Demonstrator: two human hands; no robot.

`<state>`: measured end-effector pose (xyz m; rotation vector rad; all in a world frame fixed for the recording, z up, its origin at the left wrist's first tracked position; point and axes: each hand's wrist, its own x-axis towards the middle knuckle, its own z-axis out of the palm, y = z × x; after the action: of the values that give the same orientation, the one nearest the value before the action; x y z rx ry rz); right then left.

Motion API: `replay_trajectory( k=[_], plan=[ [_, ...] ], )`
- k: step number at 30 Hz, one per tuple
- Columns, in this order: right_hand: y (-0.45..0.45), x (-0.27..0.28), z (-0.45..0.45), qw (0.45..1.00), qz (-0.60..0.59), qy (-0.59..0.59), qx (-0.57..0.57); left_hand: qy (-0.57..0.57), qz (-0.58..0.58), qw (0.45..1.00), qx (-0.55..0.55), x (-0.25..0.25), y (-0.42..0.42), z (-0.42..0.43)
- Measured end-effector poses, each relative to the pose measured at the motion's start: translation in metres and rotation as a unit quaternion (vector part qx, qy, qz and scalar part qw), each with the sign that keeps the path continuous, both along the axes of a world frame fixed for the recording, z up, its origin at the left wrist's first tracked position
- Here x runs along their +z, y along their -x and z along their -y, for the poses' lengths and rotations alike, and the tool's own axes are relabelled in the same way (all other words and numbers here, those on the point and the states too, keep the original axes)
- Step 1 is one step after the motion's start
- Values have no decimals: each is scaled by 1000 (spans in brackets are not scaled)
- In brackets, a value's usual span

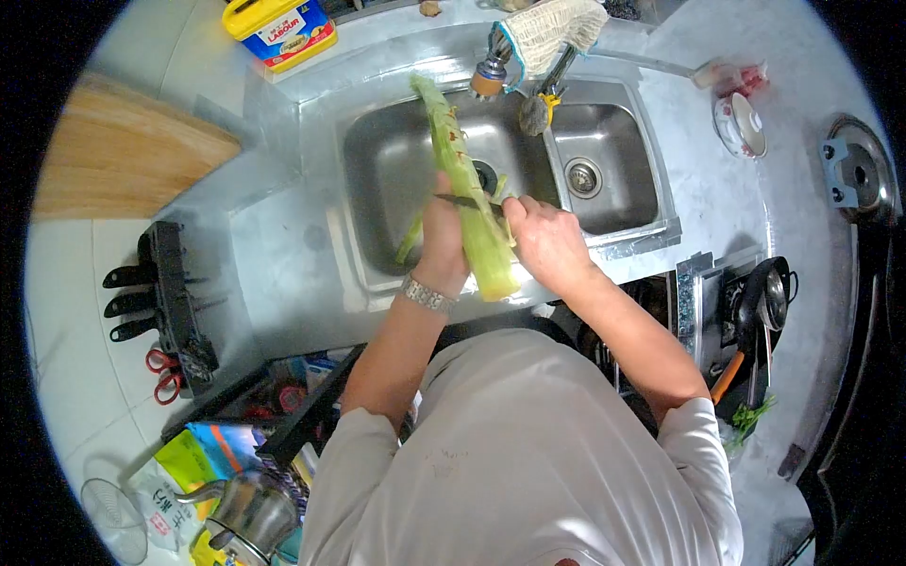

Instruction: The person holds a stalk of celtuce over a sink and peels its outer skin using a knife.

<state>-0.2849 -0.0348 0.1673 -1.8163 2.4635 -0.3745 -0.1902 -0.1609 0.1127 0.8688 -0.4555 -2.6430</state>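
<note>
A long, thick green celtuce stalk [458, 170] with brown leaf scars slants over the large sink basin [377, 151]. My left hand [444, 226] is closed around its left side, low on the stem. My right hand [545, 238] is closed on a knife [458, 200], whose dark blade lies across the stalk. The knife's handle is hidden in my fingers. A thin strip of green peel [410, 238] is in the basin left of my left hand. Another bit of peel hangs by my right fingers.
A faucet [488, 80] with a cloth [557, 36] stands behind the sink, beside a small second basin [618, 141]. A yellow tub [281, 33] is at the back left. Knives and red scissors [165, 375] hang in a rack at left. A lidded bowl [739, 125] sits at right.
</note>
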Motion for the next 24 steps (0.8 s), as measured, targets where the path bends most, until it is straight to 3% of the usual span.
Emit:
replay_trajectory(
  k=[6,21,24],
  plan=[
    [5,-12,4,998,-20,53,23,-2,39,999,37,0,4,-3],
    [2,-1,2,1000,-8,6,24,41,4,999,24,0,-7,11],
    [5,-5,6,999,-9,32,31,42,45,998,28,7,-6,1]
  ],
)
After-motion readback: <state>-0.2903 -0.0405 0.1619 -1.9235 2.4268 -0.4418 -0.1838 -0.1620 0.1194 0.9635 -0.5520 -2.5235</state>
